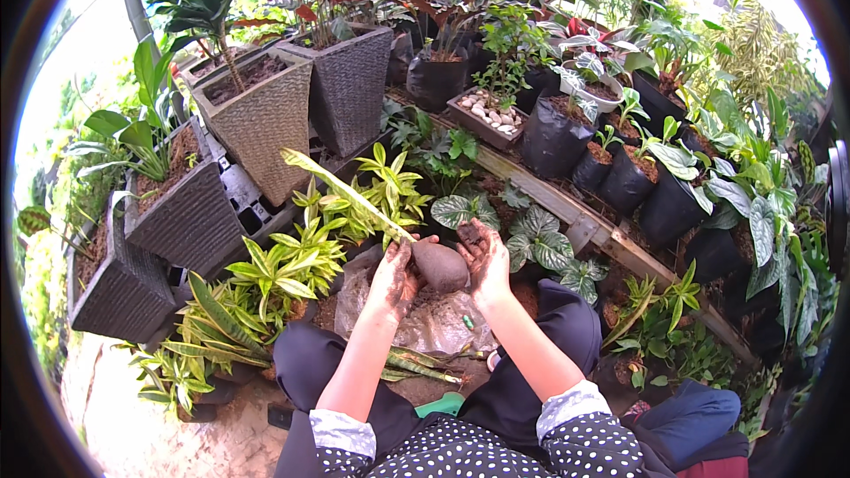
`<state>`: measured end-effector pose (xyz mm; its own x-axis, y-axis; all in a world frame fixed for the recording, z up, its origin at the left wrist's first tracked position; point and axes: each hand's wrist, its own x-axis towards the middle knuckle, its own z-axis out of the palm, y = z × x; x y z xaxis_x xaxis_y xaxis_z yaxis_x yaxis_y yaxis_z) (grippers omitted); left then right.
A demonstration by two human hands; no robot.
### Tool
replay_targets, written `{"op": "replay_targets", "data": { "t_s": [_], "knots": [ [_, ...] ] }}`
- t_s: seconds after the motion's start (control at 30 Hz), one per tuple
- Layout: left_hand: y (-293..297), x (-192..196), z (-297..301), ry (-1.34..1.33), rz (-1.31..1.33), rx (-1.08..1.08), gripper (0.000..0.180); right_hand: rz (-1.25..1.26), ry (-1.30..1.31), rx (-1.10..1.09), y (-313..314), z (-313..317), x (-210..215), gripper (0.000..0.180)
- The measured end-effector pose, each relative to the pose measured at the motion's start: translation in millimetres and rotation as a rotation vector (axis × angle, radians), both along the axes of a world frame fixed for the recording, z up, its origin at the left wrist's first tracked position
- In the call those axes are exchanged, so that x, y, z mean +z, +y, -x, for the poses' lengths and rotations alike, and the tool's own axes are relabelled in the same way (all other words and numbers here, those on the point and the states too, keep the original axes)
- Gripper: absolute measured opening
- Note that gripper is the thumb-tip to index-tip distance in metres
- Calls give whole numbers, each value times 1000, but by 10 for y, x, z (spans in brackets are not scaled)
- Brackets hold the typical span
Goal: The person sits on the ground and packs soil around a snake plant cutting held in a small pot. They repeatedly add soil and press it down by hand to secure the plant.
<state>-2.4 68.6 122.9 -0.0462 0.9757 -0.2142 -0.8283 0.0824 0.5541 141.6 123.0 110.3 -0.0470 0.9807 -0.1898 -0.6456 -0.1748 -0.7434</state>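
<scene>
Brown lump (pixel 442 267), long leaf (pixel 349 194) against it, sits gripped in the left hand (pixel 392 280), right hand (pixel 486 265) half-open alongside.

The left forearm (pixel 351 363) slants up and rightward from the lower part of the frame to the left hand (pixel 397 281), near the centre, its fingers bent in a grip, skin smeared dark. The right forearm (pixel 536 345) slants up and leftward to the right hand (pixel 487 264), palm turned inward and upward, fingers loosely curled, also dirtied. The hands sit near each other, apart, roughly level.
</scene>
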Motion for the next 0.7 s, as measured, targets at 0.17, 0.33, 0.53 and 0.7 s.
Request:
{"op": "replay_targets", "data": {
  "t_s": [0.17, 0.33, 0.53, 0.7],
  "knots": [
    [-3, 62, -141, 214, 84, 104, 33, 20, -36, 42, -183, 144, 163, 48],
    [46, -151, -154, 397, 57, 232, 43, 60, 209, 156, -157, 188, -116, 53],
    [83, -174, -275, -32, 31, 241, 43, 101, 352, 157, -277, 286, -8, 47],
    [33, 12, -287, -191, -49, 138, 44, 180, 303, 21, -320, 360, -50, 34]
  ]
}}
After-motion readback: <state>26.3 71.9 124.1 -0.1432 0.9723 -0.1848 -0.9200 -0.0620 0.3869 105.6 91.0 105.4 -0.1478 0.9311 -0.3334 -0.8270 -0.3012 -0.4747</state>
